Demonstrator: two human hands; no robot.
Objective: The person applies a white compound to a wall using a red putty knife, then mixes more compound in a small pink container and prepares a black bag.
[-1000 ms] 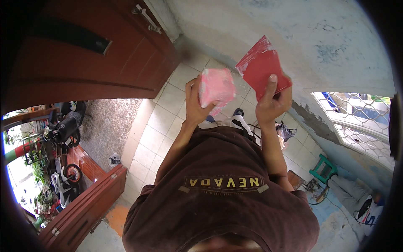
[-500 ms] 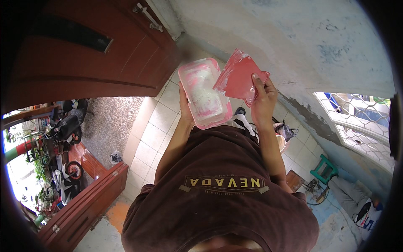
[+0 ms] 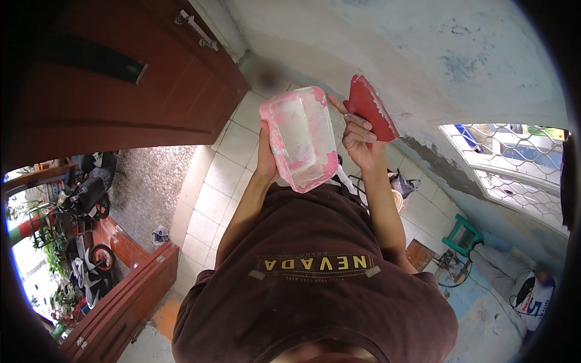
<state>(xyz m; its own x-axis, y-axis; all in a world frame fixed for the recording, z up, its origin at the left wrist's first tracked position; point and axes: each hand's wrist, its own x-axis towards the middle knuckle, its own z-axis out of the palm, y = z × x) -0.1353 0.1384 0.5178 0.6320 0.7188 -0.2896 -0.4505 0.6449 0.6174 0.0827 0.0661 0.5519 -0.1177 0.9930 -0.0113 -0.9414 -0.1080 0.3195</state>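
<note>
In front of my chest, my left hand [image 3: 266, 156] is wrapped around the left side of a pink rectangular plastic tub [image 3: 303, 136]. White paste coats its inside and smears its rim. The tub is tilted, its hollow facing up toward me. Just to its right, my right hand [image 3: 361, 142] grips a red plastic putty scraper [image 3: 368, 109], fingers folded against its near side. Whitish residue runs along the scraper's wide edge, which points toward the wall. Tub and scraper are apart. White smears mark my right fingers.
A patchy plastered wall [image 3: 417, 78] and a mesh-covered window [image 3: 508, 157] are at right; a red-brown door [image 3: 133, 78] at left. A green stool [image 3: 463, 235], a bucket [image 3: 397, 199] and a person in grey trousers [image 3: 499, 275] are at lower right. Motorcycles [image 3: 91, 187] stand outside.
My right hand has turned the scraper over, so its wide edge now faces right toward the wall instead of the tub. The tub has tilted in my left hand.
</note>
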